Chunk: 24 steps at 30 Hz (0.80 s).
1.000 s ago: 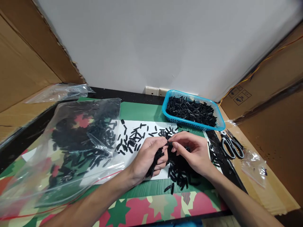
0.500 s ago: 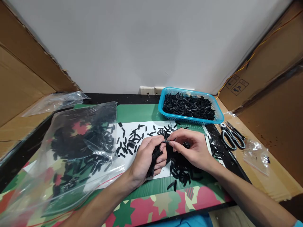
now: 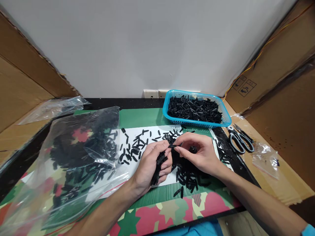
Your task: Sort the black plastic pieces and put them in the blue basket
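Observation:
My left hand [image 3: 152, 164] is curled around a bunch of small black strips [image 3: 157, 168], which look like rubber or plastic pieces. Its thumb and forefinger meet one more black strip [image 3: 171, 146] at the top of the fist. The other end of that strip is pinched between the thumb and forefinger of my right hand [image 3: 199, 152]. Under and in front of my hands, a heap of the same strips [image 3: 187, 178] lies on a white sheet [image 3: 164, 131] and the green mat. The right hand hides part of this heap.
A blue plastic basket [image 3: 197, 124] full of black strips stands at the back right. At left lies a clear zip bag [image 3: 81, 141] holding more strips. Scissors [image 3: 240, 141] and a small clear bag [image 3: 265, 159] rest on cardboard at right. Cardboard walls flank both sides.
Both hands stay almost in place, still pinching the single strip between them. The whole view has shifted slightly.

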Available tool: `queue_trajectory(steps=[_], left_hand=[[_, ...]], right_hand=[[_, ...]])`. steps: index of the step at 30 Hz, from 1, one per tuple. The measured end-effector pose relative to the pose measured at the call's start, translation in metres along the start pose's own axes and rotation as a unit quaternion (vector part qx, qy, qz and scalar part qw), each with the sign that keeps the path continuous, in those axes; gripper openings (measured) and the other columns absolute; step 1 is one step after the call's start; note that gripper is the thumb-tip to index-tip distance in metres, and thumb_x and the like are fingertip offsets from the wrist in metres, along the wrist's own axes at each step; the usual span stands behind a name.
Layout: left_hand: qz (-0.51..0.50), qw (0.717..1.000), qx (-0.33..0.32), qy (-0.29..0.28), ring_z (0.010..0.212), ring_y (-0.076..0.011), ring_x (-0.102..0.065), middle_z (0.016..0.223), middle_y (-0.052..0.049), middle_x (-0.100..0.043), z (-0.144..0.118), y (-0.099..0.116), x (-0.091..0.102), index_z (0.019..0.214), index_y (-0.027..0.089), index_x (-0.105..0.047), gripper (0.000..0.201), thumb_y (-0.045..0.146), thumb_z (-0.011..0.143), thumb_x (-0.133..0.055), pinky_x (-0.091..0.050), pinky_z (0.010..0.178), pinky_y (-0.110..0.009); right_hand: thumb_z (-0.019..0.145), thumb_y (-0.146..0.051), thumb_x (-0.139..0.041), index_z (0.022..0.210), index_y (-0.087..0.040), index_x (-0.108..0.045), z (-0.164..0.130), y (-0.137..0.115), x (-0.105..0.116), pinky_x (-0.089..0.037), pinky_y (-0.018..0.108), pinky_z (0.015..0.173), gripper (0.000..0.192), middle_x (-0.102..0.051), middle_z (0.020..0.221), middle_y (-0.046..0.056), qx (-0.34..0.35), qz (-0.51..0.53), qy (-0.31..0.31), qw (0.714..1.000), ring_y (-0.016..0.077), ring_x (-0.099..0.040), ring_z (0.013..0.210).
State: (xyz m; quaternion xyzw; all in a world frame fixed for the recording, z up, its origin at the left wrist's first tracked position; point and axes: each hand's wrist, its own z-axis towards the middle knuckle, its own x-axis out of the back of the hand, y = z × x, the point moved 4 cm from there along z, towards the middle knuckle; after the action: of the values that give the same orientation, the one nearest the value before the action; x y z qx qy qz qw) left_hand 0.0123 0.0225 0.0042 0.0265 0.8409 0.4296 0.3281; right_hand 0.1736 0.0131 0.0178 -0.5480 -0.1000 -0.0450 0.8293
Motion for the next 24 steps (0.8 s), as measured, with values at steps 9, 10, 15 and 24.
queue_trajectory(steps=[9,10,15,24], left_hand=[[0.004,1.000,0.017,0.004,0.036,-0.0057,-0.025,0.048,0.009,-0.040,0.0006,-0.0025,-0.0001,0.076,0.023,-0.042,0.038,0.050,0.096,-0.061,-0.023,0.029,-0.012],[0.004,1.000,0.017,0.004,0.036,-0.0057,-0.025,0.048,0.009,-0.040,0.0005,-0.0026,-0.0003,0.076,0.023,-0.042,0.038,0.050,0.096,-0.061,-0.024,0.028,-0.013],[0.004,1.000,0.006,0.004,0.036,-0.0056,-0.026,0.049,0.009,-0.042,-0.0001,-0.0017,-0.0006,0.077,0.023,-0.043,0.036,0.046,0.097,-0.061,-0.025,0.029,-0.012],[0.013,1.000,-0.005,-0.008,0.038,-0.0064,-0.029,0.050,0.008,-0.042,0.0002,-0.0018,0.0015,0.077,0.023,-0.045,0.034,0.045,0.098,-0.061,-0.027,0.029,-0.012]], right_hand=[[0.093,-0.021,-0.075,0.095,-0.020,-0.077,0.0009,0.0006,0.0020,-0.058,0.024,0.057,0.003,-0.078,0.093,0.005,0.014,-0.008,0.005,1.000,0.0125,-0.068,0.065],[0.093,-0.020,-0.075,0.095,-0.020,-0.077,0.0010,0.0003,0.0021,-0.058,0.024,0.057,0.003,-0.078,0.094,0.005,0.017,-0.007,0.004,1.000,0.0126,-0.069,0.066],[0.092,-0.018,-0.076,0.094,-0.020,-0.077,0.0008,-0.0018,0.0021,-0.057,0.023,0.059,0.004,-0.078,0.094,0.005,0.025,-0.003,0.004,1.000,0.0141,-0.070,0.074],[0.094,-0.026,-0.075,0.101,-0.020,-0.076,0.0014,0.0001,0.0000,-0.056,0.023,0.059,0.009,-0.078,0.091,0.003,-0.026,0.017,-0.018,0.999,0.0121,-0.068,0.065]])
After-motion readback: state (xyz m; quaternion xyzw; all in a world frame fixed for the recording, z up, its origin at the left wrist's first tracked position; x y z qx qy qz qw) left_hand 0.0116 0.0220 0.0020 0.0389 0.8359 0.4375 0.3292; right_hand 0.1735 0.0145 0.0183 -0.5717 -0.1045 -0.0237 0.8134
